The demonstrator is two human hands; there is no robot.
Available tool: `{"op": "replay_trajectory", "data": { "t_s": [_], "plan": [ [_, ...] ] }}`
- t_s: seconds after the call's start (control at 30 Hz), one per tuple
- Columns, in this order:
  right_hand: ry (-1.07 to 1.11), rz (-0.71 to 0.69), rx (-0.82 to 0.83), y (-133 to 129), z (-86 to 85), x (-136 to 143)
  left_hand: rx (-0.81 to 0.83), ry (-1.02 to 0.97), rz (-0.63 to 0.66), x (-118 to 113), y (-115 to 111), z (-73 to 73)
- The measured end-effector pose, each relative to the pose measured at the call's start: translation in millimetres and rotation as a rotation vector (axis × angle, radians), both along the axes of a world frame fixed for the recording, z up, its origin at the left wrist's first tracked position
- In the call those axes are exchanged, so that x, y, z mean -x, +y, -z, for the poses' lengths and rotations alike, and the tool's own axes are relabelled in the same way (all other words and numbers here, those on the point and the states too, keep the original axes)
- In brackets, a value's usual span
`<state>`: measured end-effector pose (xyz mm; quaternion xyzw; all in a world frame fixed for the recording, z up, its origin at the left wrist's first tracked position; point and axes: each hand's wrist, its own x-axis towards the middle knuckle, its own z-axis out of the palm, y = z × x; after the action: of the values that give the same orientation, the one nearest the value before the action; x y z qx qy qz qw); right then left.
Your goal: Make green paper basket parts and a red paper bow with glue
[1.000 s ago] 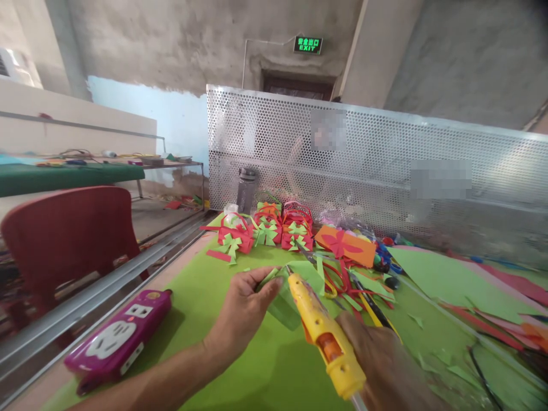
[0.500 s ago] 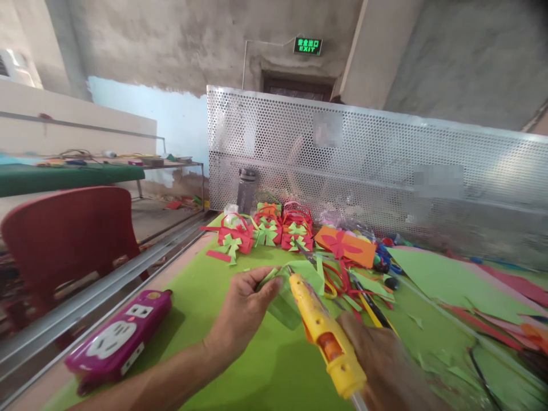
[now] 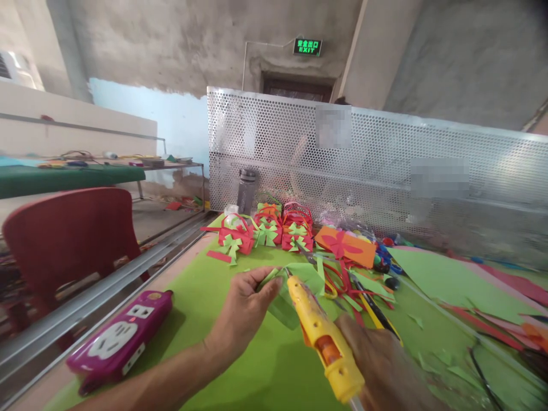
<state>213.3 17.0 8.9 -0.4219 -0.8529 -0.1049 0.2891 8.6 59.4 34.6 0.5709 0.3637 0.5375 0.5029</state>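
Note:
My left hand (image 3: 246, 305) pinches a folded piece of light green paper (image 3: 285, 305) between thumb and fingers, above the green tabletop (image 3: 240, 377). In my right hand (image 3: 377, 354) is a yellow hot glue gun (image 3: 323, 337), its grip wrapped by my fingers. The gun's nozzle points up and left, at the paper close to my left thumb; I cannot tell whether it touches. Behind the paper stand several small red paper bags (image 3: 236, 237) with green bows. An orange paper piece with a red bow (image 3: 346, 248) lies to their right.
A purple power strip (image 3: 122, 339) lies at the table's left edge. Scissors (image 3: 306, 250), a yellow-and-black utility knife (image 3: 377, 311) and paper scraps lie right of my hands. A grey bottle (image 3: 246, 191) stands before the perforated metal screen (image 3: 377, 154). A red chair (image 3: 72, 240) stands left.
The glue gun and my right hand have shifted very slightly to the left. My left hand and the green paper stay almost where they were.

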Motion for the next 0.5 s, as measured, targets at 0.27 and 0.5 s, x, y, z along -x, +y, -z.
{"op": "replay_trajectory", "data": {
  "t_s": [0.27, 0.5],
  "plan": [
    [0.001, 0.007, 0.021, 0.4, 2.5, -1.2, -0.013, -0.023, -0.007, -0.4, -0.1, 0.4],
    [0.007, 0.006, -0.034, -0.6, -1.1, 1.1, -0.004, 0.003, -0.008, 0.0, 0.1, -0.7]
  ]
}}
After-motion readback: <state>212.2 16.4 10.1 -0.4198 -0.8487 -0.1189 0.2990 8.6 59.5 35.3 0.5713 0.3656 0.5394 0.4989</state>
